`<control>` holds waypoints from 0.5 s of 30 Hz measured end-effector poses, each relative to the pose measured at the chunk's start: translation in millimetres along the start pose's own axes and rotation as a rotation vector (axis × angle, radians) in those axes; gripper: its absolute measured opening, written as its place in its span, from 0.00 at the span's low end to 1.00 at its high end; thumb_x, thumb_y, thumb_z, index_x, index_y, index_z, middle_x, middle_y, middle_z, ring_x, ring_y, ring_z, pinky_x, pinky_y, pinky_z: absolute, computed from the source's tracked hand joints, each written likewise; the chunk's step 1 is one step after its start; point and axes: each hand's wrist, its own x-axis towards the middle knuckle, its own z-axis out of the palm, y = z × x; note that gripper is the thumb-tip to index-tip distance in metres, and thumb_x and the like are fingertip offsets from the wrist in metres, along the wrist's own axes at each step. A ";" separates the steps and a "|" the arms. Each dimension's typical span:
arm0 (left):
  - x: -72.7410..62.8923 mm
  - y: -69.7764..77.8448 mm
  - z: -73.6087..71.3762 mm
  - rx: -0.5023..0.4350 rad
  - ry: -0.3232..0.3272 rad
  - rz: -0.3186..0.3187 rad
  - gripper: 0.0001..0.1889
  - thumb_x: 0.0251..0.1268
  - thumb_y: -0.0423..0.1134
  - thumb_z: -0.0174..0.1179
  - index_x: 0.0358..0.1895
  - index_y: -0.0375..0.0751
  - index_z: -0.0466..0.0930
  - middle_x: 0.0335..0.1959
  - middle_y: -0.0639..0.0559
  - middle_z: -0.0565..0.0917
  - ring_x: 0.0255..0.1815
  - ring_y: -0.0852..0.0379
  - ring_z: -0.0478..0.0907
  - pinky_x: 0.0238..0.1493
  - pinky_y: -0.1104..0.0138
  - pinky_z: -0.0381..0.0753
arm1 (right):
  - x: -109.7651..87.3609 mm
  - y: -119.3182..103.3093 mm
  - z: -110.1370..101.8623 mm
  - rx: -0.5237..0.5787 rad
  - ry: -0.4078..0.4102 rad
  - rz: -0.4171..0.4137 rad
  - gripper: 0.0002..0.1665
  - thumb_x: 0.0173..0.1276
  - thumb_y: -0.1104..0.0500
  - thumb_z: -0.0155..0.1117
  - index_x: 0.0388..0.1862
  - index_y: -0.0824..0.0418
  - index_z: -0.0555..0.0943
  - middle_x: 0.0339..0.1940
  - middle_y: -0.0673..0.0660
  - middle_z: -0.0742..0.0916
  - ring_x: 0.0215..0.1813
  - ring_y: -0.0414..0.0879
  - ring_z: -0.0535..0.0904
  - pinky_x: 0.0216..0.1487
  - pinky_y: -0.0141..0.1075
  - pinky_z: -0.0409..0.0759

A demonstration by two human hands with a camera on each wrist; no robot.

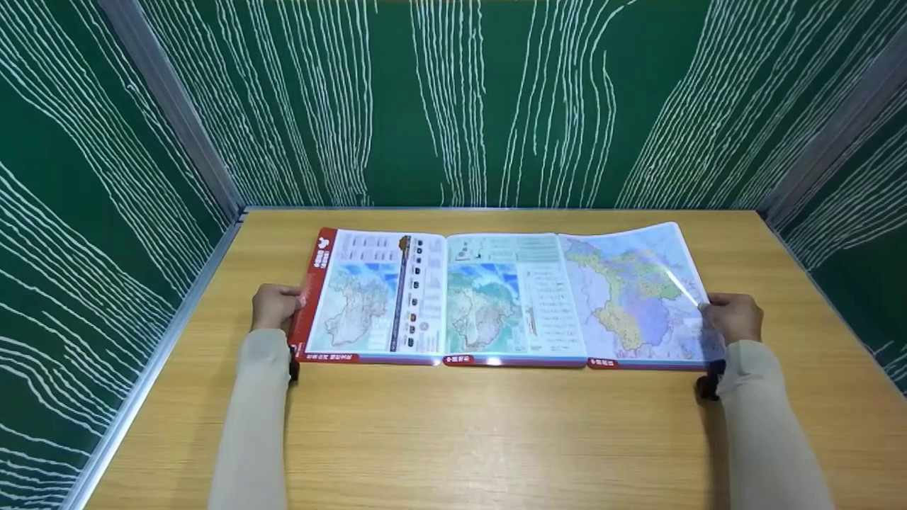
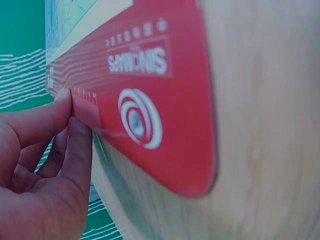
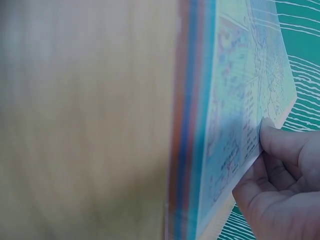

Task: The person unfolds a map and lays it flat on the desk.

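A folding map (image 1: 496, 304) lies unfolded into three panels across the wooden table, its right panel lifted a little at the outer edge. My left hand (image 1: 275, 306) pinches the red left edge between thumb and fingers. The left wrist view shows that hand (image 2: 50, 155) at the map's red border (image 2: 165, 110), which bears a white ring logo. At the other end my right hand (image 1: 735, 316) pinches the map's right edge. In the right wrist view the thumb of the right hand (image 3: 285, 170) rests on the printed face of the map (image 3: 235, 115), with fingers beneath.
The wooden table (image 1: 489, 439) extends in front of and around the map. Green panels (image 1: 397, 106) with wavy white lines stand behind it and at both sides, joined by grey corner posts (image 1: 173, 106). A black wrist strap (image 1: 711, 382) shows by the right sleeve.
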 end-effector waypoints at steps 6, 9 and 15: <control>-2.0 2.7 -0.9 -0.039 -0.017 -0.067 0.24 0.65 0.27 0.54 0.66 0.36 0.71 0.62 0.35 0.76 0.56 0.40 0.78 0.54 0.50 0.80 | 1.8 -1.0 0.4 0.020 -0.015 0.044 0.27 0.74 0.60 0.48 0.70 0.68 0.63 0.68 0.71 0.71 0.66 0.60 0.69 0.61 0.47 0.72; -3.7 4.4 -0.6 -0.045 -0.016 -0.062 0.24 0.65 0.27 0.54 0.66 0.35 0.70 0.61 0.35 0.76 0.56 0.39 0.78 0.54 0.49 0.80 | 2.2 -0.4 -0.1 0.029 -0.018 0.054 0.27 0.74 0.60 0.47 0.70 0.68 0.63 0.68 0.71 0.71 0.66 0.59 0.69 0.60 0.47 0.72; -4.7 4.8 -0.6 -0.063 -0.019 -0.052 0.24 0.65 0.25 0.53 0.65 0.34 0.70 0.62 0.34 0.76 0.57 0.39 0.77 0.54 0.49 0.80 | 0.3 -0.8 -0.3 0.041 -0.003 0.058 0.27 0.75 0.60 0.46 0.70 0.68 0.63 0.69 0.70 0.70 0.67 0.60 0.67 0.65 0.51 0.70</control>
